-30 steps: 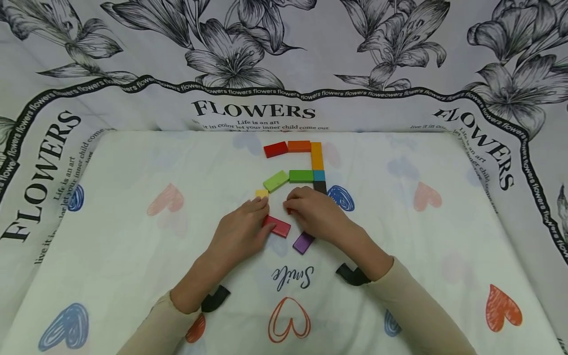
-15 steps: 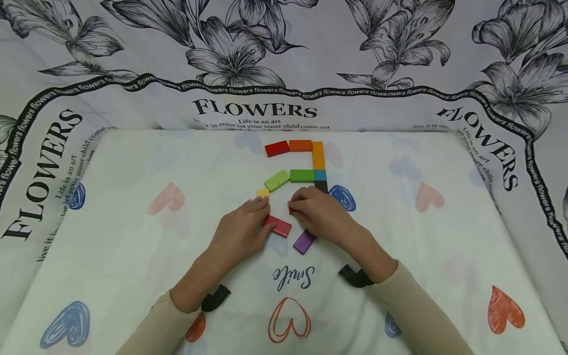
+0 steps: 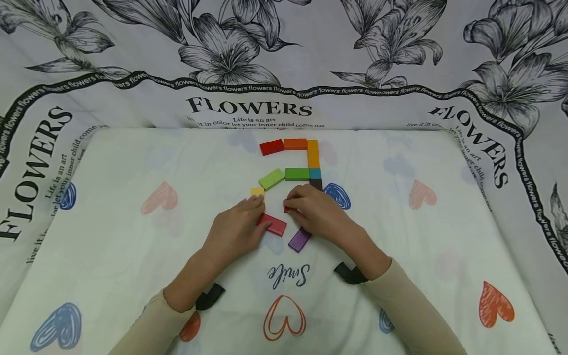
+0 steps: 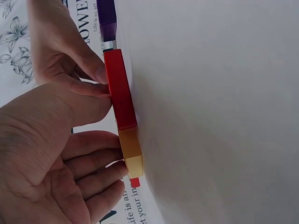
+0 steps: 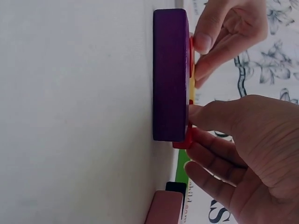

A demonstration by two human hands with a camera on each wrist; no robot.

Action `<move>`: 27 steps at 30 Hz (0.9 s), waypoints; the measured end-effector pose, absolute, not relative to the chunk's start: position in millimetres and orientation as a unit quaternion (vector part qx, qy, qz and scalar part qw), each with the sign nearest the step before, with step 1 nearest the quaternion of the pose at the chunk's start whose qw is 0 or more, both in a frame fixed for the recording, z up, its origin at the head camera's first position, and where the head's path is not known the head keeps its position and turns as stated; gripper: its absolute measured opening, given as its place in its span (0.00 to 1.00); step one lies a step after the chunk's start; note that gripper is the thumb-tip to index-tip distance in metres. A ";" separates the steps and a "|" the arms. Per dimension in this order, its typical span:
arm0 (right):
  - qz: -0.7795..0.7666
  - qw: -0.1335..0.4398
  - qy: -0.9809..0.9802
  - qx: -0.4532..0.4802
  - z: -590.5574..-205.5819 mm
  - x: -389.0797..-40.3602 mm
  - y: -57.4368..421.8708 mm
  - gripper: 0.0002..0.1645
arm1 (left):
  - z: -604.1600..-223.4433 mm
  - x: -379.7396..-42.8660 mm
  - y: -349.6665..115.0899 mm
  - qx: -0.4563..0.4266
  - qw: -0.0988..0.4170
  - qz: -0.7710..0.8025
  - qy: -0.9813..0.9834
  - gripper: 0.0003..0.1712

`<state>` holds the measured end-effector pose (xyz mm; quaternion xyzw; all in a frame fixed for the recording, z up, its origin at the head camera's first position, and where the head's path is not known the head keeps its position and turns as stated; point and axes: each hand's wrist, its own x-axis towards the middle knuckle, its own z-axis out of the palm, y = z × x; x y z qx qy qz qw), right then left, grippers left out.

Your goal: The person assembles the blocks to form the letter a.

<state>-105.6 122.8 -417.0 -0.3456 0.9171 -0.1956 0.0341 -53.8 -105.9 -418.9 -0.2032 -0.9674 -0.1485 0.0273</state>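
My left hand [image 3: 237, 224] lies over the left end of a curving row of flat rectangular blocks. Its fingers rest against a yellow block [image 4: 131, 154], and its thumb touches a pinkish-red block [image 3: 273, 225]. Across from it, my right hand [image 3: 319, 209] pinches a small red block [image 5: 183, 139], mostly hidden by the fingers in the head view. A purple block [image 3: 299, 240] lies tilted just below the right hand. Above the hands lie a light green block [image 3: 271, 179] and a green block [image 3: 297, 174].
At the far side, a red block [image 3: 271, 147], an orange block [image 3: 295, 144] and an amber block [image 3: 313, 154] form a corner. Blue [image 3: 315, 173] and black blocks [image 3: 315, 184] continue below it. A pink block [image 5: 164, 207] shows near the right wrist. A printed cloth [image 3: 377, 236] covers the table.
My right hand has edged slightly right with the red block. My left hand keeps its place on the blocks. The whole head view has shifted a little.
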 end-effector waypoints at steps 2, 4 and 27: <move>-0.198 0.036 0.918 -0.343 -416.4 -105.9 123.2 0.17 | -419.0 -54.1 -106.0 -0.204 0.029 -0.149 -0.967 0.21; -0.202 0.037 0.918 -0.340 -415.5 -106.2 124.1 0.17 | -419.1 -54.4 -106.1 -0.205 0.031 -0.149 -0.967 0.22; -0.263 -0.014 0.929 -0.261 -411.0 -80.4 157.4 0.16 | -418.7 -52.8 -107.7 -0.203 0.026 -0.161 -0.966 0.21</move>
